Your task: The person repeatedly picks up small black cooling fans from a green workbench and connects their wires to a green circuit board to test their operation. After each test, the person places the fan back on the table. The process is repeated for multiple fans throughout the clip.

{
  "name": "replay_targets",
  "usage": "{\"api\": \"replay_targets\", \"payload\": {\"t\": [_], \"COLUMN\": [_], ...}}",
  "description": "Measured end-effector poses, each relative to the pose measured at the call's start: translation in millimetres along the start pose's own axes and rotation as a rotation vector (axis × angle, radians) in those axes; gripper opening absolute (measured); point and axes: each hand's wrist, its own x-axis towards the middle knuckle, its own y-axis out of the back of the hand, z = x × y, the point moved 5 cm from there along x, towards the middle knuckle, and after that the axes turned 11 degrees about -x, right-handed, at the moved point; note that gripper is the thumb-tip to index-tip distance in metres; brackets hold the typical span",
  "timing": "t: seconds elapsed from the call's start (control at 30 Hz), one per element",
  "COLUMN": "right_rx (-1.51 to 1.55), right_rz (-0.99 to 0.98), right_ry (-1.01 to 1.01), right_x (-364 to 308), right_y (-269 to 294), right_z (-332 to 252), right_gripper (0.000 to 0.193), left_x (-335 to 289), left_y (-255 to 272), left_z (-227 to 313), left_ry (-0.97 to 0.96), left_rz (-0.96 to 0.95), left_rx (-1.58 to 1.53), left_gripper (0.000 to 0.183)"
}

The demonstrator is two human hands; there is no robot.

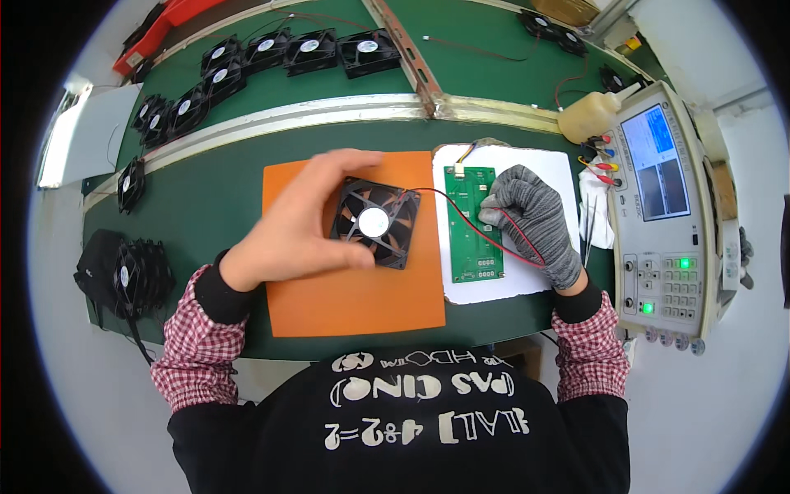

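A black square cooling fan (402,216) with a white round label lies on an orange mat (354,305). My bare left hand (300,214) curves around its left side, thumb and fingers spread apart, the thumb over the lower left corner. From the fan, a red and black wire (463,216) runs right across a green circuit board (465,247) and loops back up to my right hand (531,218). That hand wears a grey glove, its fingertips pinched on the wire's end over the board's right edge. Its fingers hide the tip of the wire.
The board rests on a white pad (551,177). To the right stand a tester with a screen (658,181), clip leads (607,167), tweezers (589,230) and a yellowish bottle (586,117). Several fans (309,51) line the back beyond a metal rail (304,118); stacked fans (140,276) sit left.
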Motion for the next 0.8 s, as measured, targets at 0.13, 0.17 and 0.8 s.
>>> {"api": "replay_targets", "payload": {"t": [0.13, 0.17, 0.8], "right_rx": [0.003, 0.015, 0.053], "right_rz": [-0.022, -0.019, -0.009], "right_ry": [-0.027, -0.011, 0.070], "right_x": [1, 1, 2], "right_y": [-2, -3, -3], "right_z": [1, 1, -3], "right_gripper": [0.018, 0.018, 0.022], "left_x": [2, 0, -42], "left_y": [-25, -25, -28], "left_z": [5, 9, 96], "left_ry": [-0.096, -0.131, -0.034], "left_rz": [-0.122, -0.074, -0.303], "left_rx": [0.524, 0.558, -1.003], "left_gripper": [0.102, 0.100, 0.076]}}
